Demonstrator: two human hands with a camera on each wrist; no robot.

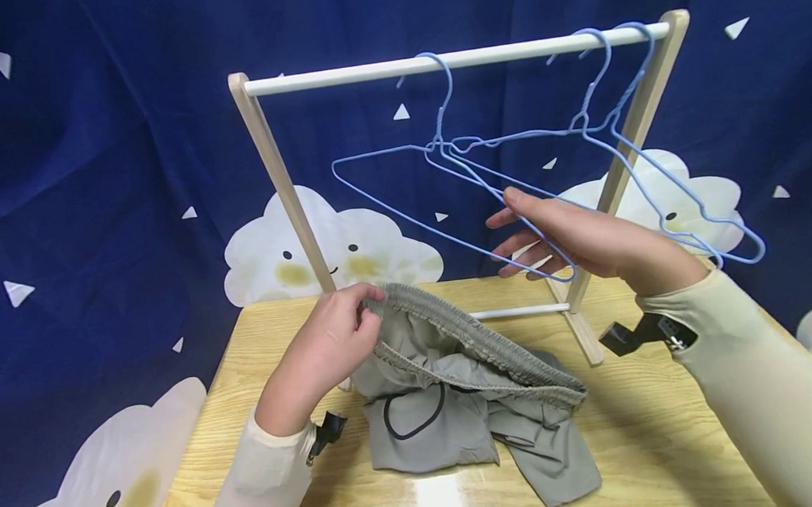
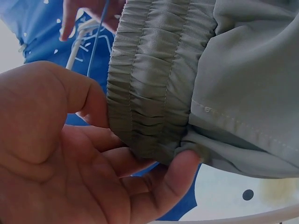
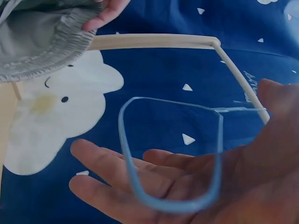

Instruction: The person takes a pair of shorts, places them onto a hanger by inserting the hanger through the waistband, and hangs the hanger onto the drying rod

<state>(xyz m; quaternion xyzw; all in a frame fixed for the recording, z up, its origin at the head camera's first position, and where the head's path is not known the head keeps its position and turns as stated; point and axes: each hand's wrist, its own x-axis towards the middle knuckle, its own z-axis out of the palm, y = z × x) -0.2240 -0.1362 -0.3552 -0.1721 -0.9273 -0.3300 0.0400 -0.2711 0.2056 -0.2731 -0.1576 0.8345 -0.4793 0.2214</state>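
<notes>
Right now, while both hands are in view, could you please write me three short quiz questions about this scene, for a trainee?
1. How many blue hangers hang on the white bar?
2. True or false: the left hand holds the waistband of the grey garment.
3. Multiple choice: the right hand is nearest to A) the garment, B) a hanger, C) the tabletop.

Key: 1. three; 2. true; 3. B.

White glare on the wooden tabletop (image 1: pixel 440 501), soft shadows, hazy wrist views
</notes>
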